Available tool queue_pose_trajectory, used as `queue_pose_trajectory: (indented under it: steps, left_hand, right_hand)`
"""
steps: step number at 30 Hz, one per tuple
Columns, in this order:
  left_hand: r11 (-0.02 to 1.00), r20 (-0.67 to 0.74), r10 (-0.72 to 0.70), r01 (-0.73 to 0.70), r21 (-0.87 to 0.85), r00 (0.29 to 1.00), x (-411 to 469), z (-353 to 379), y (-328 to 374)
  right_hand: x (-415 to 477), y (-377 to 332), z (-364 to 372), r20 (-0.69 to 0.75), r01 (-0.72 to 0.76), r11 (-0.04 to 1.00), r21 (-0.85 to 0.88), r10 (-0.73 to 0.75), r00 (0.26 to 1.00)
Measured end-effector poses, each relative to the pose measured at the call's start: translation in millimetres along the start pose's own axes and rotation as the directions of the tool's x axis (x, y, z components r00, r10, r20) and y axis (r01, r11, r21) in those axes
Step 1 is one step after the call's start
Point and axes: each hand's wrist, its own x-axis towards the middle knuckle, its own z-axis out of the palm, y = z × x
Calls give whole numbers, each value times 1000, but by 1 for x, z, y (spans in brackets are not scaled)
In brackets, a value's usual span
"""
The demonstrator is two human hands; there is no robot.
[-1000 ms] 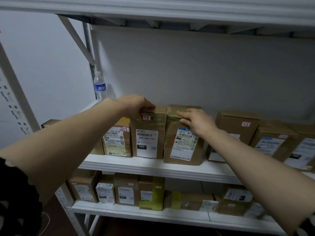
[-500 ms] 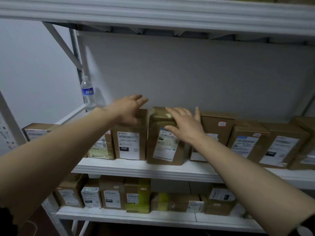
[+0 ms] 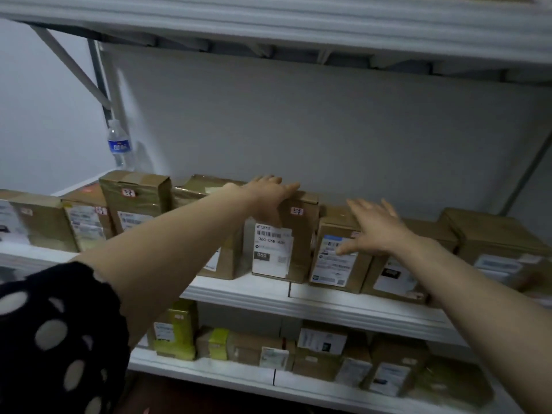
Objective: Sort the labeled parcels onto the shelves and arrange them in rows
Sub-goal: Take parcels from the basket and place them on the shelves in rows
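White middle shelf (image 3: 239, 291) carries one row of cardboard parcels (image 3: 493, 234); lower shelf (image 3: 209, 370) stocked too. Judged: mostly done, squaring left. Grip: left hand (image 3: 268, 195) lies flat, fingers straight, on the 060 parcel (image 3: 295, 249); right hand (image 3: 379, 228), spread, grips nothing, over the neighbour parcel (image 3: 331, 264).

On the white shipping label (image 3: 271, 251) of the brown parcel (image 3: 303, 234), "060-06B" is printed under a barcode, with further characters left unclear. "060" is shown in white on a black block below it. The water bottle (image 3: 119, 146) bears a blue band too blurred to be read.
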Motion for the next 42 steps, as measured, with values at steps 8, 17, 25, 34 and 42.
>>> queue_pose_trajectory:
  steps: [8, 17, 25, 34, 42]
  left_hand:
    - [999, 42, -42, 43, -28, 998, 12, -3, 2]
    - [998, 135, 11, -4, -57, 991, 4, -21, -16]
    - [998, 159, 6, 4, -61, 987, -5, -23, -28]
    - [996, 148, 25, -13, -83, 989, -8, -12, -36]
    - [996, 139, 17, -4, -94, 990, -7, -13, -34]
  right_hand:
    - [8, 14, 26, -5, 36, 999, -23, -36, 999]
    - [9, 7, 32, -126, 51, 998, 45, -45, 991]
    - [28, -2, 13, -10, -18, 996, -90, 17, 1000]
    - [42, -19, 8, 54, 19, 1000, -17, -18, 998]
    - [45, -36, 8, 50, 27, 1000, 9, -28, 998]
